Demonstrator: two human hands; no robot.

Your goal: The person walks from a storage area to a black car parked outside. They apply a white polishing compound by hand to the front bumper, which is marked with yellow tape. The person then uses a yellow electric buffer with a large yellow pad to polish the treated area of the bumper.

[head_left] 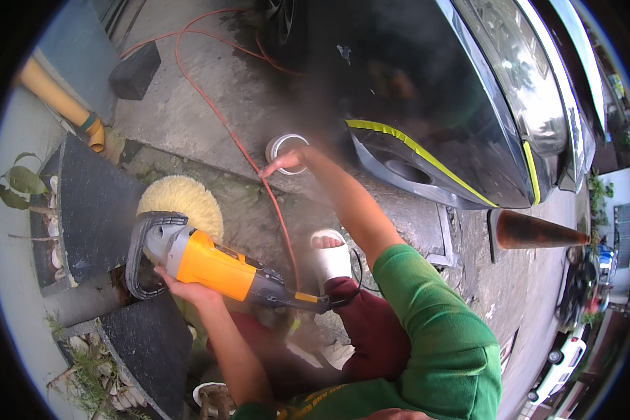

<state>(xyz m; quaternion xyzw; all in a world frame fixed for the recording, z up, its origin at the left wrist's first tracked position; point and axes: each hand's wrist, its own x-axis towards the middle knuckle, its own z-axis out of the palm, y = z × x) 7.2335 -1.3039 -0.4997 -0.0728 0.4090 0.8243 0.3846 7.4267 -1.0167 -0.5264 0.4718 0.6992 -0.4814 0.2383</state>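
My left hand (194, 288) supports a yellow and grey power polisher (213, 266) from below, near its head. The polisher has a dark loop handle (138, 269) and a round, cream, fluffy pad (182, 203) tilted up and away from me. My right arm reaches forward, and my right hand (290, 161) is over a white round tub (276, 148), its fingers stretched out to the left. Part of the tub is hidden behind that hand. An orange hose (224, 122) passes close to those fingertips.
A dark car (413, 77) with yellow-green masking tape (427, 154) along its bumper stands ahead to the right. Slate-sided planters (94, 199) line the wall at left, near a yellow pipe (63, 98). A dark block (135, 71) lies beyond. An orange cone (539, 231) is on the right.
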